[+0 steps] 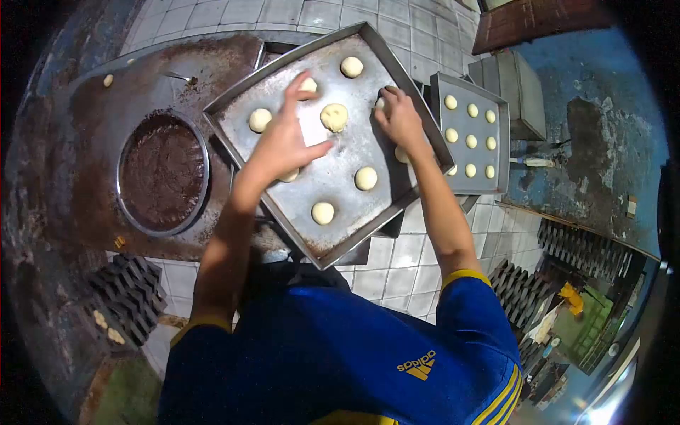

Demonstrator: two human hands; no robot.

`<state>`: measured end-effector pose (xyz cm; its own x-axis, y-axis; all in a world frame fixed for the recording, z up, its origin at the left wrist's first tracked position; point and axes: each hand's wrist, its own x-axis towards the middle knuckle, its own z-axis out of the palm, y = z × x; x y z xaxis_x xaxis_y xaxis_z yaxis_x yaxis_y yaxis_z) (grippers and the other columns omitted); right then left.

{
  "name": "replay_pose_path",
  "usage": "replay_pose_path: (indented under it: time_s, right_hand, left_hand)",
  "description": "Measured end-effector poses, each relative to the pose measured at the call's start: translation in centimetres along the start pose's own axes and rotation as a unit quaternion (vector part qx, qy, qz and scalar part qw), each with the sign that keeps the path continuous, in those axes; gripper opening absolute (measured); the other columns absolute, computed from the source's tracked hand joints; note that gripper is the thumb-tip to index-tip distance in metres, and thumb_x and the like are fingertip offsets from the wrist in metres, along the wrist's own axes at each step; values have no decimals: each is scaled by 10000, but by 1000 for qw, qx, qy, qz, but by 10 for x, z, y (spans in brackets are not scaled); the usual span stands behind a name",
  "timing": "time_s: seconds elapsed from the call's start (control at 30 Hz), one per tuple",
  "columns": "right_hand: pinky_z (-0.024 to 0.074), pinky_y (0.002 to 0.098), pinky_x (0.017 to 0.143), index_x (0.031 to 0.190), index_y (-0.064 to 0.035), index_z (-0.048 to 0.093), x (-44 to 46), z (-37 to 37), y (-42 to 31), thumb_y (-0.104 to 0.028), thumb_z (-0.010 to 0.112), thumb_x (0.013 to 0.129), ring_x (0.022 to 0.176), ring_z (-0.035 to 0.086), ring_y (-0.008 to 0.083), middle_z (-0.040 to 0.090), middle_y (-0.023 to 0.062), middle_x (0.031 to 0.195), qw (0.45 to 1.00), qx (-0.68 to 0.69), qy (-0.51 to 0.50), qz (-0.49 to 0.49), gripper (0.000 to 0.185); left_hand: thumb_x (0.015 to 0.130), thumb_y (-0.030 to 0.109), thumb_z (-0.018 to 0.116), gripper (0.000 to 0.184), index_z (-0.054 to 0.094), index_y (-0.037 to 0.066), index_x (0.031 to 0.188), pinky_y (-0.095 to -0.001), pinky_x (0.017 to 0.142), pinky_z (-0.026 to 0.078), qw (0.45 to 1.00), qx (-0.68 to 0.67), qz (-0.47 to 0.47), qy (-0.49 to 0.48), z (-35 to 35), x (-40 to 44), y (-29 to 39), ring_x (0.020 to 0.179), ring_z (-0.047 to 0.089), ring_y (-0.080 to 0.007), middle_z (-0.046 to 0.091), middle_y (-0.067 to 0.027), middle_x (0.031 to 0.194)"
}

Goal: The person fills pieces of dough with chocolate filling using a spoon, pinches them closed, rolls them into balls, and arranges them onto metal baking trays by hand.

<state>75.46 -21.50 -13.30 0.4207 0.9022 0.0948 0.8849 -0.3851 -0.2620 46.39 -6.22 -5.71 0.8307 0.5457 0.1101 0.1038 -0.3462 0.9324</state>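
Dimpled dough (pixel 333 117) — beside left fingers (pixel 291 95)

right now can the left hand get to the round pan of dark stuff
Probably yes: the round pan sits close by on that side, nothing over it; the left hand need only clear the tray's raised wall.

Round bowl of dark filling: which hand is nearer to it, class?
Left. The left hand is over the tray, on the bowl's side; the right hand is farther across.

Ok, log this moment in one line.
left hand: open over tray | right hand: fingers at dough ball | bowl: dark mixture, left of tray
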Motion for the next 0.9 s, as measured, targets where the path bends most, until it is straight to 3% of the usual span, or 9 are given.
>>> replay_pose_path:
  time_s: [0.13,0.23,0.33,0.43,0.5,0.53,0.63,0.7,0.9]
  right_hand:
    - [289,509,1272,1577,65,388,-10,33,-20,-544,615,999,1578,285,418,350,250,1677,991,-116,28,-66,870]
    - [198,470,1314,1635,59,290,1,48,1,-640,431,1070,1630,182,364,238,253,1731,996,-70,-44,-19,910]
    - [181,424,1311,1615,38,375,27,-14,26,-671,186,1111,1607,263,310,318,178,1721,845,479,-166,169,891]
    - [258,482,1287,1595,40,407,45,-7,42,-590,299,1132,1569,334,380,335,241,1700,945,284,-130,99,789]
    - [275,521,1273,1592,40,400,20,12,7,-500,369,1135,1568,302,447,284,263,1712,984,-88,-136,-71,708]
    - [270,528,1275,1587,29,402,4,43,-2,-430,409,1129,1567,272,489,252,273,1718,998,-48,-15,-48,648]
    - [273,507,1276,1568,27,430,21,59,31,-458,443,1116,1560,291,483,338,295,1670,986,162,-46,11,663]
    - [431,439,1177,1536,35,466,31,4,-3,-402,621,1052,1429,512,428,500,282,1560,975,204,-84,0,670]
    - [598,481,939,1394,-90,640,22,-12,-100,-137,717,916,1158,691,370,677,178,1294,961,-49,-158,-222,486]
  left_hand:
    - [768,3,863,1153,156,127,1669,-208,614,457,985,-104,-75,118,-51,-59,-37,624,501,-54,610,-121,1369]
    - [821,-70,806,1050,191,109,1653,-139,564,338,977,-62,-103,177,-83,-107,-50,608,402,1,613,-112,1357]
    - [860,-97,772,986,215,113,1646,-142,566,321,967,-56,-119,218,-104,-149,-44,614,392,3,613,-115,1350]
    - [881,-101,762,945,238,115,1637,-149,571,314,955,-80,-131,254,-107,-169,-37,618,382,1,614,-117,1342]
    - [886,-99,761,931,248,114,1633,-150,576,312,951,-87,-140,260,-105,-179,-29,621,376,0,615,-119,1338]
    - [891,-97,760,924,248,113,1631,-150,581,316,951,-92,-132,262,-103,-179,-25,622,375,-1,618,-120,1334]
    - [889,-97,759,924,247,110,1629,-146,591,323,950,-105,-106,274,-105,-179,-10,624,379,-2,625,-127,1324]
    - [883,-100,759,930,245,109,1629,-142,597,327,951,-112,-94,271,-109,-190,-1,624,383,-1,628,-133,1318]
    - [843,-120,756,922,276,79,1605,-132,600,344,951,-181,-86,234,-98,-192,0,633,396,3,654,-127,1263]
